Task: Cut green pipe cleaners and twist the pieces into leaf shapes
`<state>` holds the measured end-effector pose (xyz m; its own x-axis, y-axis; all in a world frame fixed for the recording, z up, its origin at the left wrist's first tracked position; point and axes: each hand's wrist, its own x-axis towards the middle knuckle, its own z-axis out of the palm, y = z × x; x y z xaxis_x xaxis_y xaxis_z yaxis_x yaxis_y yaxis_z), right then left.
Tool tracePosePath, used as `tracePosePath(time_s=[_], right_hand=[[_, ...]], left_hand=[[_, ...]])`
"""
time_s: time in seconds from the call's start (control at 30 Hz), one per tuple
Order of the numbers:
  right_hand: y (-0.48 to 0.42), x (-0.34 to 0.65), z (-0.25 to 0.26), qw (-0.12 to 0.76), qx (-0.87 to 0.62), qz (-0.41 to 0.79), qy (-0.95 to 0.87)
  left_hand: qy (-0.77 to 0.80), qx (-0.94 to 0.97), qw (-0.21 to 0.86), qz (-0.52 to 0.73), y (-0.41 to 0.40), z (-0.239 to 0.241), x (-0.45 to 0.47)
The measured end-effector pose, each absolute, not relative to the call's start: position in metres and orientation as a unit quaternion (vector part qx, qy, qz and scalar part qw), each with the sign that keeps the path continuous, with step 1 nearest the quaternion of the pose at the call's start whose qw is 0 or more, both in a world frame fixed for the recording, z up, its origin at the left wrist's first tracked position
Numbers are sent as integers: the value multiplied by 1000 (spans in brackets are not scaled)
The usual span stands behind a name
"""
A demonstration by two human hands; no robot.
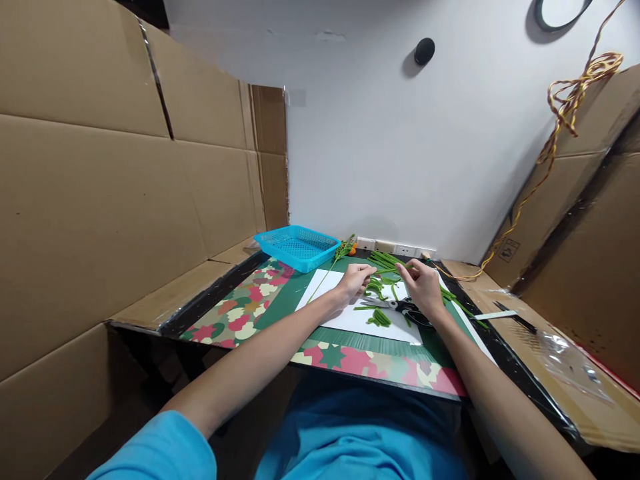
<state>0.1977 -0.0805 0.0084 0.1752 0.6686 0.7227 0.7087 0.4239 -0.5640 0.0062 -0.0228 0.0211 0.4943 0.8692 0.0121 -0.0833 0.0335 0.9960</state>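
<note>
My left hand (356,280) and my right hand (421,285) are raised over a white sheet of paper (345,323). Between their pinched fingertips runs a thin green pipe cleaner (385,271). Beneath my right hand lie scissors (393,305) with black handles, their blades apart and pointing left. Short curled green pieces (374,288) are scattered on the paper, and a small cluster of folded green pieces (380,319) rests nearer to me. Just behind the hands is a bundle of long green stems (384,260). My right hand partly covers more stems.
A blue plastic basket (300,248) stands at the back left, beside a green stalk with orange flowers (352,249). Power sockets (385,247) line the wall. To the right lie a white strip (495,315), black tweezers (523,323) and a clear bag (570,363). Cardboard walls flank the table.
</note>
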Motion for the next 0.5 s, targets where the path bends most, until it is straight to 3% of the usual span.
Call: tracePosePath(time_s=[0.33,0.5], right_hand=[[-74,204,7,594,-556,-1,-581],[-74,203,8,504,-611,-54,-608]], left_hand=[[320,650,604,332,-42,27,5],[319,656,597,334,-39,23,5]])
